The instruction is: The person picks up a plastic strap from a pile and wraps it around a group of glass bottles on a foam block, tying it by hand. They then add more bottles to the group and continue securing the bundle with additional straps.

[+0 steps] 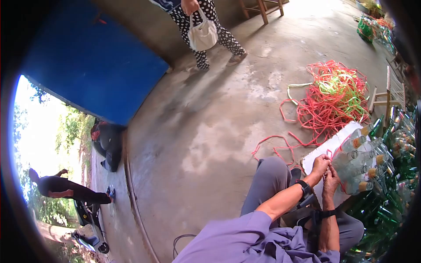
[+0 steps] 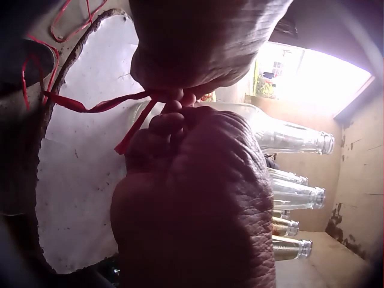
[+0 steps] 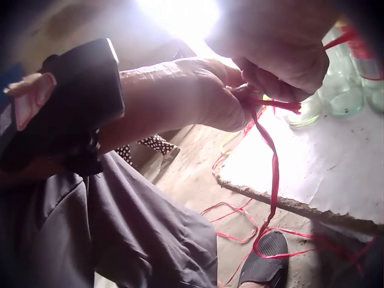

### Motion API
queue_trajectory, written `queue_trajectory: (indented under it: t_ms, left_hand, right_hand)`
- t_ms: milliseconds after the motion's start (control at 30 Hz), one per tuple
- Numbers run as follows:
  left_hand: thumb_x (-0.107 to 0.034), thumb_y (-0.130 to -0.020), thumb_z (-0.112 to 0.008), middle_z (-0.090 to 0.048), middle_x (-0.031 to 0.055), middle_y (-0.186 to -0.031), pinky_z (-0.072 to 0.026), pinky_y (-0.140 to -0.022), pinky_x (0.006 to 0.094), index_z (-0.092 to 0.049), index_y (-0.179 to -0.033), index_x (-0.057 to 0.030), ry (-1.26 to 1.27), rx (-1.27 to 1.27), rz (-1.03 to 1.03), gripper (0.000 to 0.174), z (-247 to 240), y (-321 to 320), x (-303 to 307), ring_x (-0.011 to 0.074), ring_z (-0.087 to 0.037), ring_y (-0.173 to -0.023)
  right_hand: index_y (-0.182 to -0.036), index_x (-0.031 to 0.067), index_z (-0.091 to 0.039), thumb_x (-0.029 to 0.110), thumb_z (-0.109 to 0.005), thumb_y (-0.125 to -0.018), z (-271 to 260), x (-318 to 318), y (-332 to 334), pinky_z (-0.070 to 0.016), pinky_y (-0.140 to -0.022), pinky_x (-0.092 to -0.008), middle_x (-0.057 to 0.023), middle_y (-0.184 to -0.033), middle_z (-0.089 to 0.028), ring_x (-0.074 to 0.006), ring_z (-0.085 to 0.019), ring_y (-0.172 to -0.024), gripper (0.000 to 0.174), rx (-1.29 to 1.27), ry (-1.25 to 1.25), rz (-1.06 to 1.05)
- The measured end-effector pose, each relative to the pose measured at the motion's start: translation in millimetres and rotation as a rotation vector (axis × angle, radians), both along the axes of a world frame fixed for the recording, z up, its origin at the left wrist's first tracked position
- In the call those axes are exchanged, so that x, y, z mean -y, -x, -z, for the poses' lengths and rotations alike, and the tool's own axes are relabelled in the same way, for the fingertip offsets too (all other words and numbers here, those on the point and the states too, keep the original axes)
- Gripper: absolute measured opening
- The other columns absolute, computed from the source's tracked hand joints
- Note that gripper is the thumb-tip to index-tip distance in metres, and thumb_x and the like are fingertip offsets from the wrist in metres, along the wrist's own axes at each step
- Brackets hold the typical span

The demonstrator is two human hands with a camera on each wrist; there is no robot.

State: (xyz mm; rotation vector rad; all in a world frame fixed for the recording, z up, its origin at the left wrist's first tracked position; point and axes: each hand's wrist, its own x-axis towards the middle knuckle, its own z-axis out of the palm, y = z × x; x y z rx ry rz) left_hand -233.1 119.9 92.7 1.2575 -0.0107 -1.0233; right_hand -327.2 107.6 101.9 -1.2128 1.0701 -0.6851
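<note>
My left hand and my right hand meet at the near side of a cluster of clear glass bottles. Both pinch a red plastic strip between fingertips and thumbs. In the right wrist view, one length of the strip hangs down from the fingers and a short end sticks out beside it. More red strip passes along the bottles. They stand close together on a white board with a ragged edge. The curled fingers hide the spot where the strip ends cross.
A tangled heap of red and green strips lies on the concrete floor beyond the board. Many green bottles crowd the right side. A person with a white handbag stands ahead; another person is outside at left.
</note>
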Motion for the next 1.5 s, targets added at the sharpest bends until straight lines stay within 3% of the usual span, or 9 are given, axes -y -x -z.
queue_trajectory:
  t_ms: [233,533,833,1100,1233,1333,1400,1433,1500]
  left_hand:
    - [-0.002,-0.082,-0.051,-0.057,0.0015,-0.068,-0.0395,-0.046,0.0263,-0.058,-0.084,-0.0052,0.031,0.072,-0.021,0.007,1.5,4.4,1.8,0.0096,-0.048,-0.052]
    - [0.000,-0.076,-0.058,-0.058,0.0028,-0.074,-0.0456,-0.059,0.0287,-0.058,-0.084,-0.0031,-0.008,0.231,-0.011,0.008,0.4,7.7,-2.5,0.0134,-0.053,-0.065]
    - [0.001,-0.075,-0.060,-0.059,0.0024,-0.072,-0.0448,-0.058,0.0279,-0.063,-0.081,-0.0026,-0.104,0.154,-0.046,0.007,-2.2,9.4,0.8,0.0117,-0.054,-0.064]
    - [0.000,-0.076,-0.061,-0.062,0.0020,-0.071,-0.0446,-0.055,0.0277,-0.066,-0.083,-0.0015,-0.152,0.186,-0.073,0.008,1.4,12.4,4.0,0.0115,-0.054,-0.062]
    - [-0.001,-0.079,-0.061,-0.062,0.0011,-0.071,-0.0438,-0.050,0.0272,-0.066,-0.084,-0.0031,-0.094,0.072,-0.092,0.008,9.8,13.9,5.0,0.0102,-0.053,-0.057]
    - [-0.005,-0.082,-0.063,-0.059,0.0011,-0.068,-0.0416,-0.041,0.0269,-0.065,-0.084,-0.0065,-0.072,-0.031,-0.058,0.003,13.9,12.3,4.2,0.0103,-0.052,-0.053]
    - [-0.006,-0.083,-0.063,-0.058,0.0010,-0.069,-0.0427,-0.040,0.0267,-0.064,-0.083,-0.0077,-0.033,0.044,-0.039,0.002,30.4,12.6,6.0,0.0108,-0.052,-0.053]
    - [-0.005,-0.084,-0.062,-0.056,0.0003,-0.069,-0.0432,-0.040,0.0264,-0.062,-0.085,-0.0070,-0.046,-0.010,-0.021,0.002,16.2,10.3,3.6,0.0105,-0.051,-0.052]
    - [-0.006,-0.085,-0.062,-0.054,0.0001,-0.066,-0.0420,-0.039,0.0258,-0.060,-0.089,-0.0058,0.045,-0.084,0.019,0.004,18.3,6.8,-0.6,0.0099,-0.049,-0.051]
  right_hand:
    - [-0.117,-0.0050,-0.064,0.007,-0.054,-0.096,11.0,14.4,8.9,-0.0447,-0.059,-0.0198,-0.0009,-0.088,-0.064,-0.0052,-0.053,-0.070,0.026,-0.051,-0.010,-0.079]
    - [-0.116,-0.0047,-0.065,0.007,-0.055,-0.096,16.7,11.8,9.9,-0.0390,-0.055,-0.0196,0.0010,-0.086,-0.062,-0.0035,-0.049,-0.067,0.025,-0.021,-0.033,-0.035]
    - [-0.113,0.0011,-0.068,0.006,-0.053,-0.093,5.2,10.0,11.7,-0.0309,-0.045,-0.0194,0.0052,-0.068,-0.056,-0.0018,-0.041,-0.052,0.026,-0.085,-0.043,-0.057]
    - [-0.115,0.0014,-0.069,0.003,-0.051,-0.091,-13.6,4.2,11.2,-0.0322,-0.046,-0.0204,0.0038,-0.070,-0.057,-0.0026,-0.042,-0.053,0.029,-0.138,-0.032,-0.061]
    - [-0.117,0.0001,-0.068,0.003,-0.054,-0.089,16.8,9.0,14.3,-0.0348,-0.048,-0.0218,0.0015,-0.075,-0.062,-0.0035,-0.044,-0.056,0.031,-0.165,0.032,-0.021]
    - [-0.113,-0.0047,-0.067,0.008,-0.057,-0.089,7.1,7.5,16.1,-0.0487,-0.069,-0.0261,-0.0062,-0.091,-0.069,-0.0102,-0.059,-0.077,0.029,-0.172,0.034,-0.065]
    - [-0.111,-0.0056,-0.068,0.007,-0.058,-0.089,-3.7,4.5,13.7,-0.0502,-0.070,-0.0269,-0.0073,-0.091,-0.070,-0.0111,-0.061,-0.079,0.027,-0.180,0.086,-0.063]
    - [-0.113,-0.0019,-0.068,0.012,-0.060,-0.090,4.5,3.6,12.0,-0.0395,-0.052,-0.0220,0.0027,-0.074,-0.061,-0.0044,-0.048,-0.058,0.028,-0.087,0.123,-0.029]
    - [-0.113,-0.0045,-0.067,0.010,-0.058,-0.091,9.9,4.8,13.7,-0.0468,-0.061,-0.0230,-0.0027,-0.080,-0.067,-0.0077,-0.058,-0.068,0.028,-0.133,0.132,-0.005]
